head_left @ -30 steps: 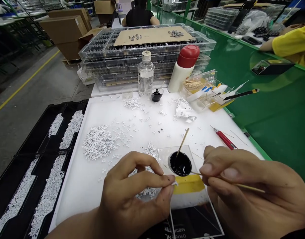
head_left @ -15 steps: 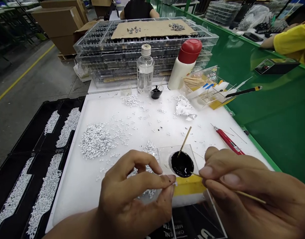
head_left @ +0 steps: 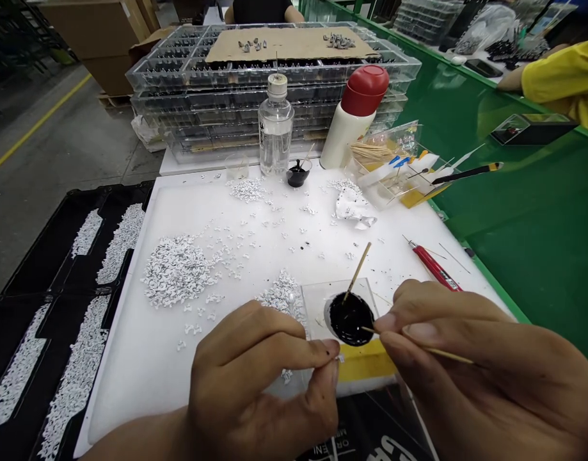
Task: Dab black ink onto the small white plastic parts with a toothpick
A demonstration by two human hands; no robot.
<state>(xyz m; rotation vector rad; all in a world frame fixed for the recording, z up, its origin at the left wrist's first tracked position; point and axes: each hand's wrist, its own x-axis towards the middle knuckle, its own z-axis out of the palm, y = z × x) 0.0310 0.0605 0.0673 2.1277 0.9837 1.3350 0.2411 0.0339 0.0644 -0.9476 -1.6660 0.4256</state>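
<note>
Between thumb and index finger, my left hand [head_left: 269, 365] pinches a small white plastic piece [head_left: 340, 358], only its end showing past the fingertips. My right hand [head_left: 480, 358] grips a thin wooden toothpick [head_left: 447, 355], whose tip points left over the right side of a round cup of black paint [head_left: 352, 320]. Whether the tip touches the paint I cannot tell. A second wooden stick [head_left: 358, 269] leans upright in that paint. The cup sits in a clear plastic block [head_left: 317, 294] with a yellow band just beyond both hands. A pile of white pieces [head_left: 284, 291] lies behind my left hand.
A larger white-piece heap [head_left: 176, 272] lies left on the white table [head_left: 130, 371]. Black trays [head_left: 48, 256] stand beside it. Toward the back are a bottle [head_left: 276, 131], a red-capped flask [head_left: 354, 115], stacked clear cases [head_left: 178, 105] and a tool box [head_left: 399, 182]. A red pen-like tool [head_left: 435, 266] lies right.
My right hand has shifted slightly left with the toothpick. The fingers of my left hand have curled closer together, still pinching the white piece. The whole view has moved a little.
</note>
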